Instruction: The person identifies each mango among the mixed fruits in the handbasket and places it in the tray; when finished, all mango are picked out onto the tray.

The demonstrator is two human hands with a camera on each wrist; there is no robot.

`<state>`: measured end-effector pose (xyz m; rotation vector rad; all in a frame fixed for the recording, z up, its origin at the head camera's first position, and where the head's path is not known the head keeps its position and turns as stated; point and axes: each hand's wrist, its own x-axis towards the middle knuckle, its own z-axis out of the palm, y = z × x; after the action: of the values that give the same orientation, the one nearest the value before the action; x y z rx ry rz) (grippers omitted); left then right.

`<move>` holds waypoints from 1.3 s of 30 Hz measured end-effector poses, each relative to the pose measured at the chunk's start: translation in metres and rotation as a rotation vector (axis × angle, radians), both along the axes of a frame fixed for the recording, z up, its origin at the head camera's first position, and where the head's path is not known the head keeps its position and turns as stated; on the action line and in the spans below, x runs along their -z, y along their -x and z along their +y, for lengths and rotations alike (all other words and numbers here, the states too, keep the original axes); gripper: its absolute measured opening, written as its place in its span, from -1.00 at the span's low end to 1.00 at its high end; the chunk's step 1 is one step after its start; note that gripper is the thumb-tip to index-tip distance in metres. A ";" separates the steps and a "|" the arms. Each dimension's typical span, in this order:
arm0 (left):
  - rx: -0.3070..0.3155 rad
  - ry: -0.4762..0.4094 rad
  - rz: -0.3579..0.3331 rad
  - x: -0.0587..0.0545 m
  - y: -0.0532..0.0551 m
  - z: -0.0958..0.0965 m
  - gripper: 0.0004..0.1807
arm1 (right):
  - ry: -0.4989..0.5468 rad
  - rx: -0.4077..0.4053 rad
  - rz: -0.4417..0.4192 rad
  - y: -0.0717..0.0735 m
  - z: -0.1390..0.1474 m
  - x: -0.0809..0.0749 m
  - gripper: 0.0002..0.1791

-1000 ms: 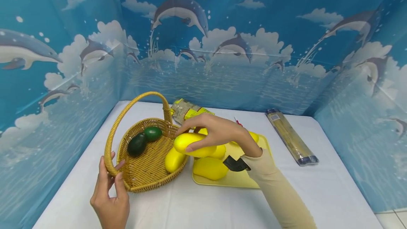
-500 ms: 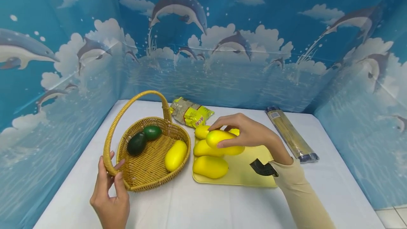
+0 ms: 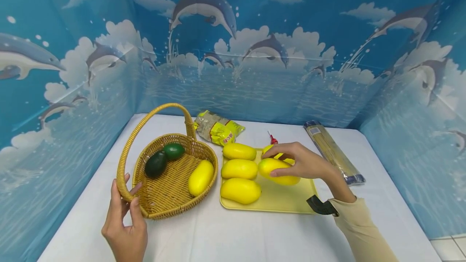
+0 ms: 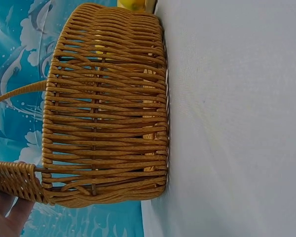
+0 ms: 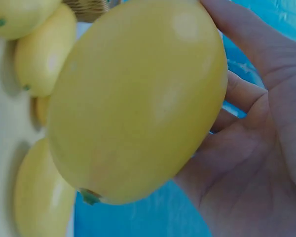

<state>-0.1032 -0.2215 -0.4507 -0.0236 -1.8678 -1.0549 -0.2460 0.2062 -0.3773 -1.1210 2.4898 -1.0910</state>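
My left hand (image 3: 124,229) pinches the base of the handle of a wicker basket (image 3: 207,148). Two dark green avocados (image 3: 156,164) lie at the back left inside it, and one yellow mango (image 3: 201,178) at its right side. Over the pale yellow tray (image 3: 269,205), my right hand (image 3: 306,161) grips another mango (image 3: 277,172) between thumb and fingers; the right wrist view shows this mango (image 5: 138,98) large, with its green stem end. Three mangoes (image 3: 239,169) form a column along the tray's left side. One more is partly hidden behind the right hand.
Behind the tray lies a yellow and grey printed bag (image 3: 220,129). A red-wrapped lollipop (image 3: 272,139) sits just past the tray's back edge. To the right is a clear packet of thin sticks (image 3: 333,155). Dolphin-printed curtains (image 3: 218,88) enclose the white table.
The right hand has carried its mango rightward from near the basket's edge to over the tray's middle, exposing the left column of mangoes. The left hand stays at the basket handle.
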 end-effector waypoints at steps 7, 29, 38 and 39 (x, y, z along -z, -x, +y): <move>0.007 -0.003 0.006 0.001 0.001 -0.001 -0.26 | 0.004 0.091 0.000 -0.004 0.018 0.023 -0.51; 0.015 -0.009 0.020 0.005 0.002 -0.002 -0.27 | -0.034 0.231 0.216 -0.002 0.018 0.081 -0.44; 0.014 -0.008 0.028 0.006 0.002 -0.002 -0.26 | -0.106 0.269 0.234 -0.005 0.011 0.084 -0.44; 0.013 -0.009 0.027 0.006 0.001 -0.003 -0.26 | -0.108 0.270 0.234 -0.005 0.010 0.085 -0.44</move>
<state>-0.1047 -0.2241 -0.4565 -0.0453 -1.8410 -1.0668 -0.2406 0.2167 -0.4621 -0.9507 2.9124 -0.9187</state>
